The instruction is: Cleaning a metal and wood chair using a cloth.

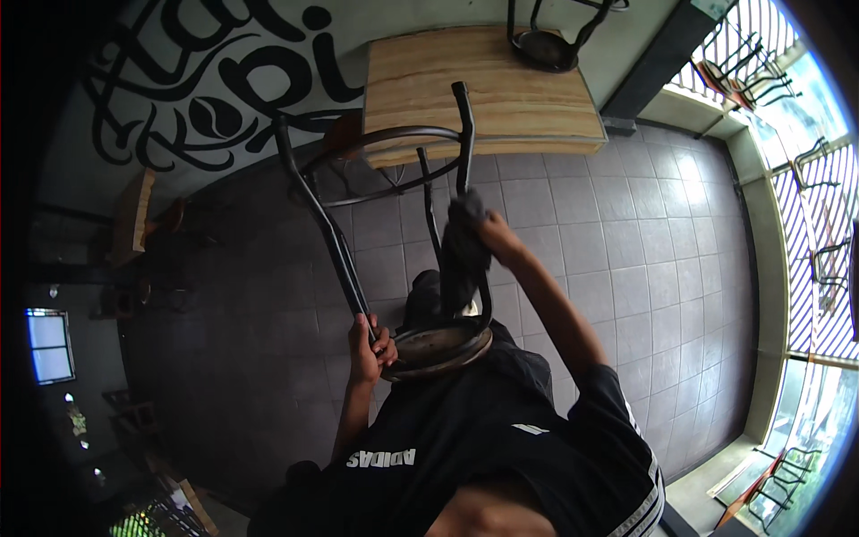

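Note:
A black metal stool (385,188) is held upside down in front of me, its round seat (438,345) against my chest and its legs pointing away toward the wall. My left hand (369,345) grips one leg close to the seat. My right hand (492,234) holds a dark cloth (463,251) pressed against another leg, about halfway up. The foot ring of the stool arcs between the legs near the table edge.
A light wooden table (483,89) stands ahead against a wall with black lettering; another upturned stool (550,36) sits on it. Grey floor tiles (608,242) spread below. Barred windows (814,224) curve along the right, with more chairs outside.

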A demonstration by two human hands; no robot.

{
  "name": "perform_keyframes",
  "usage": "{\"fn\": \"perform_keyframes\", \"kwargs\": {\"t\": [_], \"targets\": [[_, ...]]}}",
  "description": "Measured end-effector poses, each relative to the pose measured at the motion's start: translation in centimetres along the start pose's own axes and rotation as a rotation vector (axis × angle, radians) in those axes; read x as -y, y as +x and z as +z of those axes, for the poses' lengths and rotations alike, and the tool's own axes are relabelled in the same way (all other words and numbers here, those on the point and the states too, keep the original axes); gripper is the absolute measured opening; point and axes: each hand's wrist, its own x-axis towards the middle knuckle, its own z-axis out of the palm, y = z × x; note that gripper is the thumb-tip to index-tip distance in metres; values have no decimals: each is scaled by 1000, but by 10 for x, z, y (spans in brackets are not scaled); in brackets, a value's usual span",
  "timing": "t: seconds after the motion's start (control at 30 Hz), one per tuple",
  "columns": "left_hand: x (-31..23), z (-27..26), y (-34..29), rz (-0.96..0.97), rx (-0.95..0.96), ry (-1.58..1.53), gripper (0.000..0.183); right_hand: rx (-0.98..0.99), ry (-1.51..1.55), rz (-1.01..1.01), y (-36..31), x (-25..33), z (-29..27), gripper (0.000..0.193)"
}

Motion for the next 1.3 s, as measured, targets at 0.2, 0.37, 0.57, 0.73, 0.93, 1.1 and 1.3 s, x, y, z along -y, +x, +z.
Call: {"fn": "perform_keyframes", "kwargs": {"t": [0.2,0.37,0.57,0.73,0.93,1.1,1.3], "targets": [[4,6,4,-32,-12,0,42,118,466,-85,60,75,6,34],[11,-3,-1,44,-88,-18,41,-17,-104,-158,3,18,24,43],[15,-10,8,76,-205,-46,40,-80,4,-144,-118,-109,15,33],[14,-10,17,49,-88,3,40,-59,471,220,-111,-112,17,29],[18,-8,28,15,-71,-7,41,-307,-108,-21,-98,-121,17,31],[17,-10,31,11,-97,-6,39,-70,354,115,-98,-110,18,32],[14,-12,35,-53,2,-58,39,-24,28,96,-67,-102,-8,30]]}}
